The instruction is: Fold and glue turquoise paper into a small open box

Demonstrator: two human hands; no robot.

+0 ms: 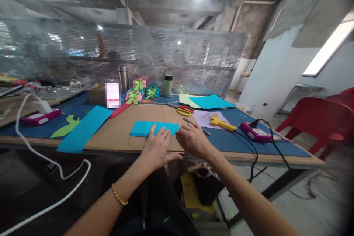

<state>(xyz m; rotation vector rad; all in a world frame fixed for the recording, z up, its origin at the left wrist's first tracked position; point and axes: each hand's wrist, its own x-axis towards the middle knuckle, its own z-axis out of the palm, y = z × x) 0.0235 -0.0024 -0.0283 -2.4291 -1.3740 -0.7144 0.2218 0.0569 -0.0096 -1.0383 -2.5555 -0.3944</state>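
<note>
A folded blue sheet (141,128) lies flat on the brown board (110,136) in front of me. My left hand (158,144) rests on its near edge, fingers spread and palm down, with a ring on one finger. At the sheet's right end, my right hand (193,138) is curled with its fingers bent in; whether it pinches the paper's edge is hidden. Just beyond my right hand lies a dark metal tool (206,131), partly covered by the hand. A long blue strip (85,129) sits left of the board.
Red-and-yellow scissors (184,110) lie behind the sheet. To the right are a yellow glue gun (222,122) and a purple power strip (254,132). Coloured sheets (212,101), a green bottle (167,86) and bow-topped pieces (134,97) stand at the back.
</note>
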